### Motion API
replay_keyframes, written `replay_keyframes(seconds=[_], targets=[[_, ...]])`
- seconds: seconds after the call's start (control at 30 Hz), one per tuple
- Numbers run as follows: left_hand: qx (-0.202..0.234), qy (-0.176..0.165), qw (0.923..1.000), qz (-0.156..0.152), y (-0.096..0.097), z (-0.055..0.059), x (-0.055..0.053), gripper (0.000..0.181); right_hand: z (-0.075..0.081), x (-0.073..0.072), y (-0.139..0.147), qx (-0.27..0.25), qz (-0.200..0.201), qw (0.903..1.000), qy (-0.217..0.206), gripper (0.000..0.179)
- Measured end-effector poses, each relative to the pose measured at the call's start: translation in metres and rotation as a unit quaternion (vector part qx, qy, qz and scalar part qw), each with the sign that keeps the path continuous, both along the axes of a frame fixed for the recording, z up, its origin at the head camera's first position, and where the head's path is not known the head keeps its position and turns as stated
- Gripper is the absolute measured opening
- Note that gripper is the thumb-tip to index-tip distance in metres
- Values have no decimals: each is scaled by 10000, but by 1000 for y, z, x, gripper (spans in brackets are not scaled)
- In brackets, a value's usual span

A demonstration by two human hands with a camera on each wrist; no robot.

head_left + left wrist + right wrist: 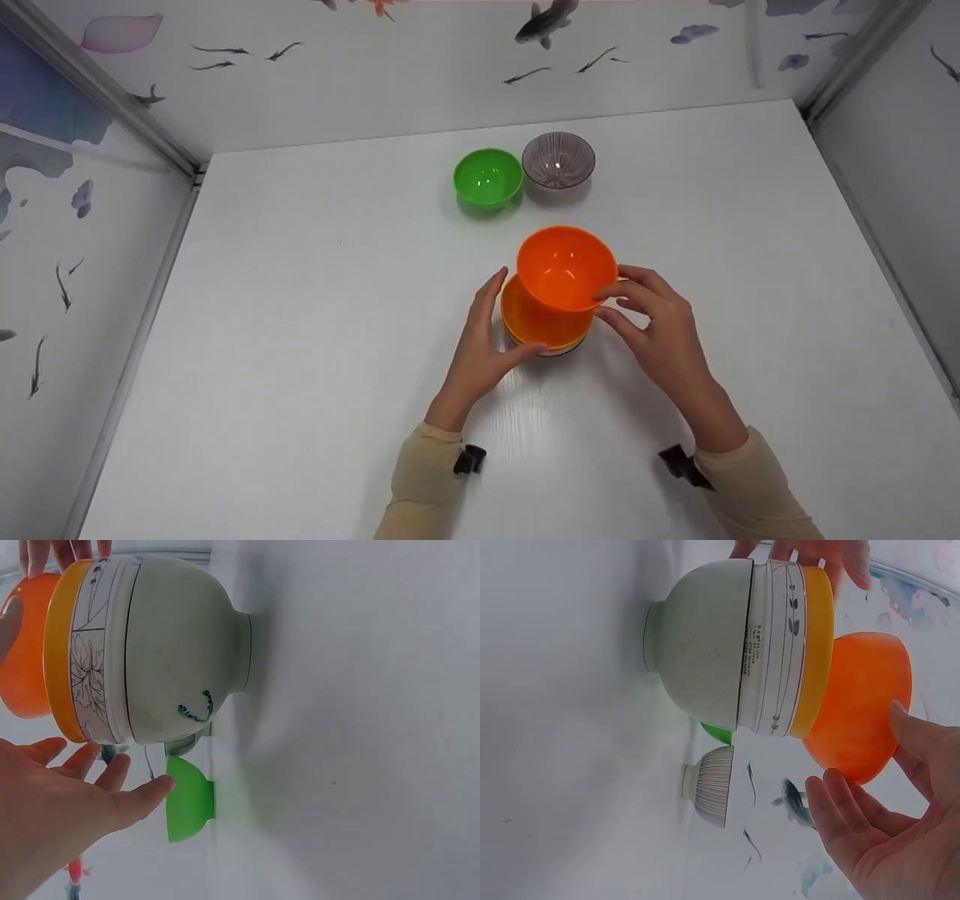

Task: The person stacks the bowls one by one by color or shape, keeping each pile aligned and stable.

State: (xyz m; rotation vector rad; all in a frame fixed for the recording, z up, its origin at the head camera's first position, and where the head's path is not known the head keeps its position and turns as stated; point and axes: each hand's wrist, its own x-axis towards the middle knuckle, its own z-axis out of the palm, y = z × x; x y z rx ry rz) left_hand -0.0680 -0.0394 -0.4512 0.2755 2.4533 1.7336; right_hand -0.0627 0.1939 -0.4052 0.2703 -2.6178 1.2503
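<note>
My right hand (666, 330) pinches the rim of an orange bowl (566, 262) between thumb and fingers. The bowl is tilted, its lower part overlapping a stack of nested bowls in the head view. On top of that stack is a yellow-orange bowl (544, 330). Under it show a white bowl with a drawn plant pattern (90, 660) and a large pale bowl (180, 637) standing on the table. My left hand (484, 360) is spread around the stack's left side, fingers extended, thumb along the front rim. The insides of the lower bowls are hidden.
Behind the stack stand a green bowl (487, 180) and a ribbed purplish bowl (559, 161), side by side on the white table (300, 337). White panels with painted fish (547, 26) enclose the table at the back and sides.
</note>
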Motion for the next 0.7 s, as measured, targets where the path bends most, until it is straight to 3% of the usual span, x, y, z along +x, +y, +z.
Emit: replay_keyframes(seconds=[0.37,0.6,0.7], targets=[[239,219,9991,279,4,6,-1,86,-5,5,-7,201,164,9997,-13,26],[318,436,9977,400,3,3,1,80,-9,6,-6,-31,199,9997,-154,75],[340,491,9973,420,2,1,2,79,-11,7,-6,-59,183,9996,-218,81]])
